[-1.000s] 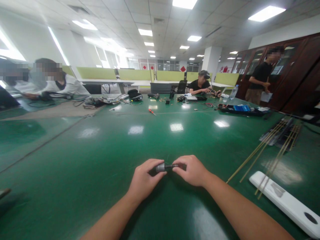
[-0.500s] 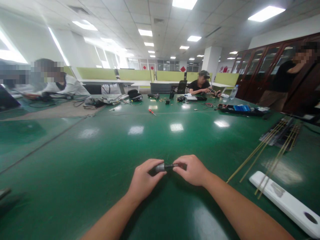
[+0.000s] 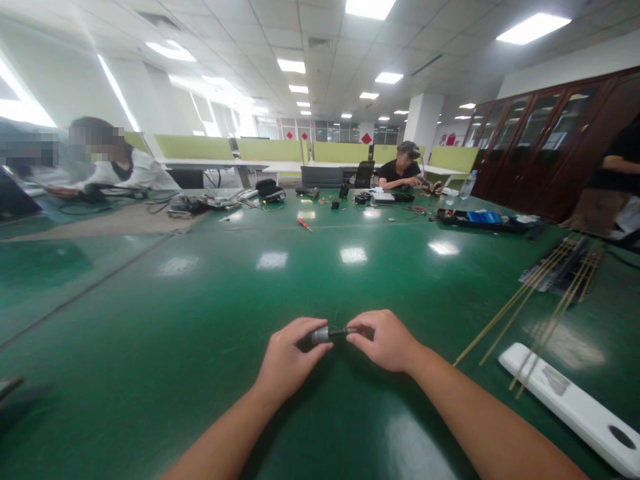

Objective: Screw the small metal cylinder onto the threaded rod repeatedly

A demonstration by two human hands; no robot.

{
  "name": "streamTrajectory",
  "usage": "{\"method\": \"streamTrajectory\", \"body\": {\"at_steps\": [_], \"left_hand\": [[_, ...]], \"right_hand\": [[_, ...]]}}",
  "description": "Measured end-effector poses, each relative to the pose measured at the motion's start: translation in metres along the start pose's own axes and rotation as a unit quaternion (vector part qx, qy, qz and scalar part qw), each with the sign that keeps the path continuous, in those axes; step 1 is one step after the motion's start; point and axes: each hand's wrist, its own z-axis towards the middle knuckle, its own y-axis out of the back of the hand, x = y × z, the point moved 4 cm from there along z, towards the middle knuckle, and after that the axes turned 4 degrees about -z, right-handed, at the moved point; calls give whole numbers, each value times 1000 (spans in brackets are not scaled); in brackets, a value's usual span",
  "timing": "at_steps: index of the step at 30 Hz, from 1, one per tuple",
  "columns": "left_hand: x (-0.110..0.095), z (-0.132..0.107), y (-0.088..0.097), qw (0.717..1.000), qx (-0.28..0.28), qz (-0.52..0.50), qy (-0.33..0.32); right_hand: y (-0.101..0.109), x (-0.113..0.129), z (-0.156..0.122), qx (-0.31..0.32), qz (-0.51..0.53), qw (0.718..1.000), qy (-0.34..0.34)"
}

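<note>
Just above the green table (image 3: 210, 393), both hands meet on one small cylindrical part with a thin dark shaft (image 3: 321, 335). My left hand (image 3: 287, 357) wraps thumb and fingers round its thicker grey end; some of that end is hidden in the palm. The shaft points right, roughly level. At its far tip, my right hand (image 3: 385, 340) pinches it between thumb and bent forefinger. Whether the shaft and cylinder are one piece I cannot tell.
To the right lie a long white casing (image 3: 570, 407) and several thin brass-coloured rods (image 3: 520, 300). A red screwdriver (image 3: 303, 224) lies farther back. Beyond it are a black tray with blue parts (image 3: 483, 217), a bottle (image 3: 468, 185) and cables. Other people sit or stand around the table.
Both hands and the part between them stay almost in place. At the far right, a standing person has shifted farther toward the edge of the view.
</note>
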Motion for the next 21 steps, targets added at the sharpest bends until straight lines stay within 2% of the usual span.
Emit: {"method": "streamTrajectory", "body": {"at_steps": [21], "left_hand": [[7,-1,-1,1000,0,0,10]], "right_hand": [[1,-2,0,-4,2,1000,-2]]}}
